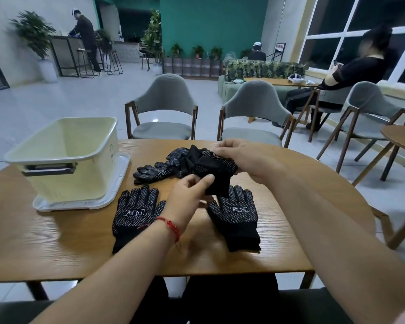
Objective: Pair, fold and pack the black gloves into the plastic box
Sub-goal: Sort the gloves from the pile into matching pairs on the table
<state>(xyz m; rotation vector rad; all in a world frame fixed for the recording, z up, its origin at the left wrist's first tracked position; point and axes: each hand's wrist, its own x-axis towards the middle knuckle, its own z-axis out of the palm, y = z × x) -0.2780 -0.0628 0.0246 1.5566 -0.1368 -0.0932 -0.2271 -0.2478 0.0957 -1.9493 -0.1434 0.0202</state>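
Both hands hold a bunched pair of black dotted gloves above the middle of the wooden table. My right hand grips the bundle from the right, and my left hand pinches its lower cuff edge. Two more black gloves lie flat, palm up: one glove on the left partly under my left wrist, the other glove on the right. A loose heap of gloves lies behind. The cream plastic box stands open at the left, with nothing visible inside.
The box stands on its white lid, which lies like a tray near the table's left back edge. Two grey chairs stand behind the table. Another round table is at the far right. People sit and stand in the background.
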